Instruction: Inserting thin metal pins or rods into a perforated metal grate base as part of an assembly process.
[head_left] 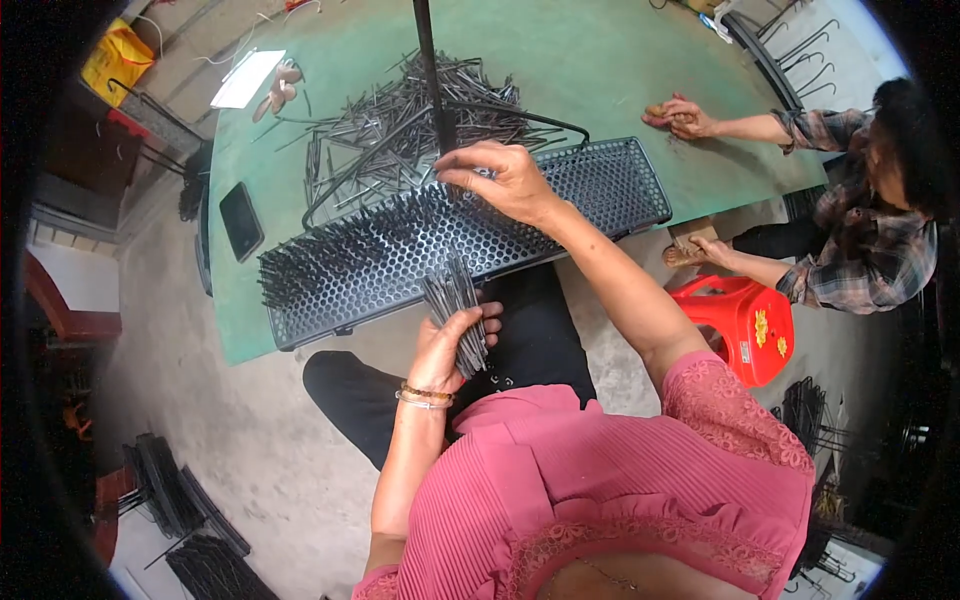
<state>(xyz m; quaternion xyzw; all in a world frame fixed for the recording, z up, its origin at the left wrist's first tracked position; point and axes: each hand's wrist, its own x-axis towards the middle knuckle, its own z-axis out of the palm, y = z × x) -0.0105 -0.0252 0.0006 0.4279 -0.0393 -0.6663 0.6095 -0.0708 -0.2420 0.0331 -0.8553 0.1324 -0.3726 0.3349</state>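
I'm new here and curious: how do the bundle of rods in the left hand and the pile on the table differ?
The bundle is gripped in the left hand; the pile lies on the table. The bundle is far smaller than the pile. The bundle's rods run roughly alongside one another; the pile's cross in many directions. Both are thin, dark rods.

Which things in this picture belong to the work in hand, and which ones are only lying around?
Work in hand:
Bundle of dark rods, in the left fingers
Perforated tray, with standing rods
Loose rod pile

Apparently just lying about:
Dark phone
White paper
Yellow bag
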